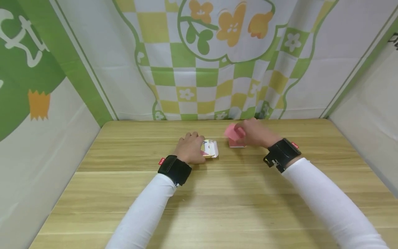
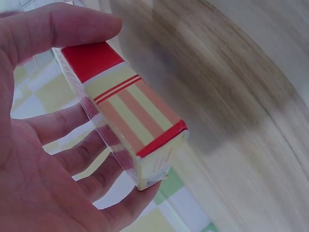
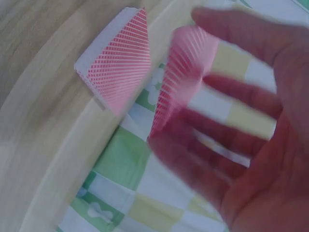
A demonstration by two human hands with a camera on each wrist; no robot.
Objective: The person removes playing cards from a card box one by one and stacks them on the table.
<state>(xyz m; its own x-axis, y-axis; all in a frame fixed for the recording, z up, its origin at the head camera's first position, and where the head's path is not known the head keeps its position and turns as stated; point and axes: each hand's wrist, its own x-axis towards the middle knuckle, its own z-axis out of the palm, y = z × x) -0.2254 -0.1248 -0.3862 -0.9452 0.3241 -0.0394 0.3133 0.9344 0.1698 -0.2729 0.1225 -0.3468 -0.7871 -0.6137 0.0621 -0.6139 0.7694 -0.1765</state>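
My left hand (image 1: 190, 148) grips a playing card box (image 1: 210, 148) by its edges, thumb on one side and fingers on the other. Its striped yellow-and-red narrow side (image 2: 130, 101) faces the left wrist camera, and a white flap stands out at its right end in the head view. To the right, my right hand (image 1: 253, 132) holds a red-patterned playing card (image 3: 176, 72) lifted off the deck; whether it is just one card is blurred. Below that hand, the deck of cards (image 3: 120, 63) rests on the table, red-patterned back up, apart from the box.
The wooden table (image 1: 211, 200) ends at a checkered green, yellow and white curtain (image 1: 205, 86) behind the cards. Fabric walls (image 1: 56, 145) stand at the left and right sides.
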